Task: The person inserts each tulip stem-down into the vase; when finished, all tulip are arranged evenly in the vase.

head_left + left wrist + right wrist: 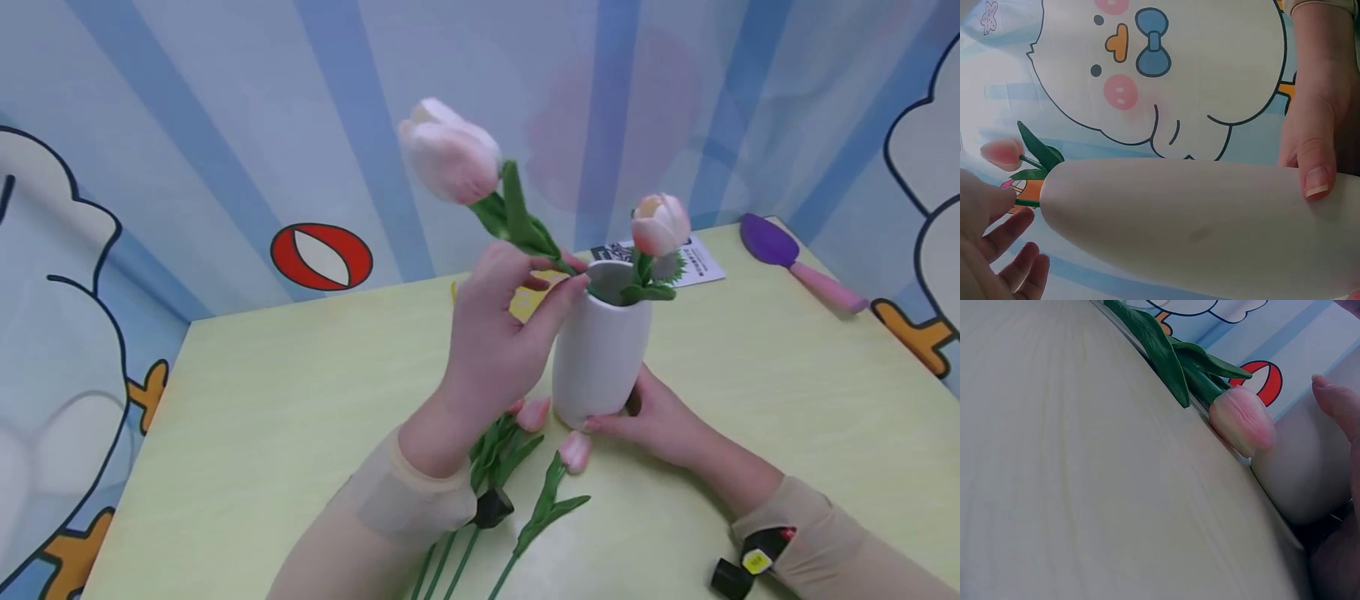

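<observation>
My left hand (502,325) pinches the green stem of a pale pink artificial tulip (450,154) right at the mouth of a white vase (600,358). The bloom leans up and to the left, away from the rim. Inside the vase stands another pink tulip (660,225), its leaves lying over the rim. Low down, my right hand (667,421) grips the vase near its base, the thumb (1317,181) lying along its side in the left wrist view. A loose tulip (1241,422) lies on the table beside the vase in the right wrist view.
More tulips (498,454) lie on the table (322,417), partly hidden under my left forearm. Behind the vase is a printed card (701,262). A purple spatula (768,242) with a pink handle lies at the back right, near the cartoon-printed wall (480,50).
</observation>
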Demonstrator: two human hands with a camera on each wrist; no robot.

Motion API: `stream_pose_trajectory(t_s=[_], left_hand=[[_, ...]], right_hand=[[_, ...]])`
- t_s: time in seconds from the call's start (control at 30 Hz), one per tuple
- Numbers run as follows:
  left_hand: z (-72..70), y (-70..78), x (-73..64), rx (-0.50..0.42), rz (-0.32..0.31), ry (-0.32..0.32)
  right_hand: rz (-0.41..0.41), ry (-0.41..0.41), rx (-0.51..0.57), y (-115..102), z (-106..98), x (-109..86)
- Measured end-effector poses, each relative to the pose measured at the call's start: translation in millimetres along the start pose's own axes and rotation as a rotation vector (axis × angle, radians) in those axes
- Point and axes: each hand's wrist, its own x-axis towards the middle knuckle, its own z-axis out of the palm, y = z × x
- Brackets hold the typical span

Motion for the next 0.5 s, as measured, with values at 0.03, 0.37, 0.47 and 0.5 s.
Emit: stream_pose_trajectory(t_s=[0.03,0.37,0.47,0.5], left_hand=[[1.5,-1.1,-0.2,0.012,0.001,-0.011],[13.1,-7.9,-3.8,0.028,-0.001,-0.058],[15.6,-10.5,-5.3,0.051,0.017,-0.051],[16.3,-11.5,-5.9,0.059,0.017,-0.049]], right_hand=[[-0.002,-0.001,0.002,0,0,0.0],[-0.011,0.0,0.02,4,0,-1.4],[-0.023,0.001,0.022,4,0,-0.7],[-0.025,0.0,0.022,5,0,-0.7]])
